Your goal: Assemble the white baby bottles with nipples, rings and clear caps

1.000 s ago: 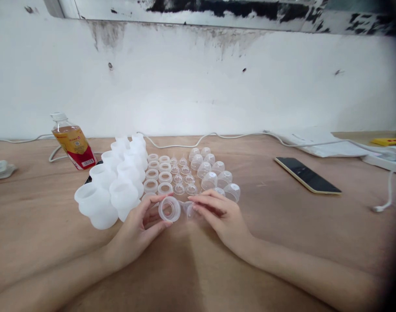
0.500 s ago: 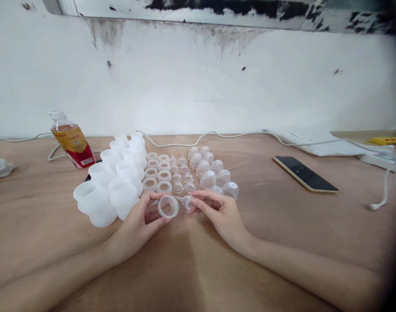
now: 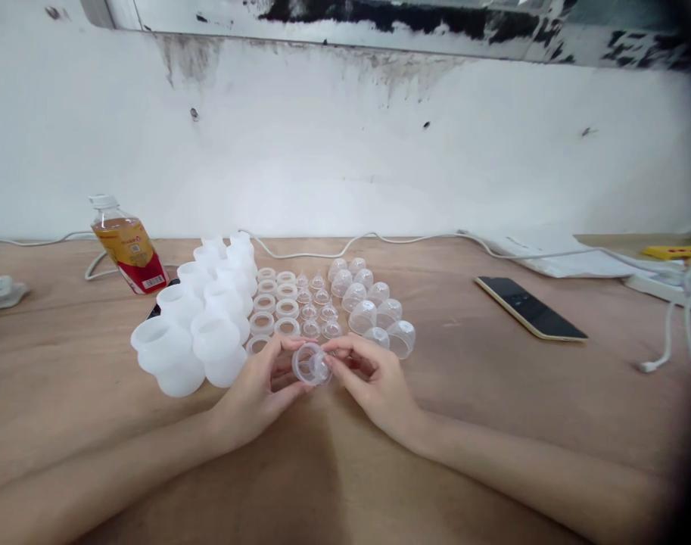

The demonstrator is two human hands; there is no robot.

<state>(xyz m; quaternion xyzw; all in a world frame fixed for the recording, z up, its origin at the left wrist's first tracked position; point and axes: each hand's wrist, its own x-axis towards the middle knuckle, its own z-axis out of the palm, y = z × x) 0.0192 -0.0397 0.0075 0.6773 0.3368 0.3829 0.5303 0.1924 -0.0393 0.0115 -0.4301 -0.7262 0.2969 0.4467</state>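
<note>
Between thumb and fingers, my left hand [image 3: 266,386] grips a clear collar ring [image 3: 298,371], its opening turned towards me. A clear silicone bottle nipple [image 3: 321,368] is pinched in my right hand [image 3: 373,382], held at the right side of the ring's opening. The two parts overlap in view; whether the nipple sits inside the ring I cannot tell. Just beyond my hands lie rows of similar rings [image 3: 287,308] and nipples [image 3: 328,313]. Domed clear caps [image 3: 389,312] stand to the right of these, and milky white bottles [image 3: 216,344] with wide necks to the left.
A drink bottle [image 3: 130,250] stands at the back left. On the right lie a phone [image 3: 530,306], a white packet [image 3: 555,256] and a power strip [image 3: 663,281] with cables. A white cable [image 3: 345,250] runs along the wall; a white plug-like item [image 3: 1,291] is far left.
My hands have come together. The ring has moved slightly right, and the nipple, which was apart from it, is now up against the ring's opening.
</note>
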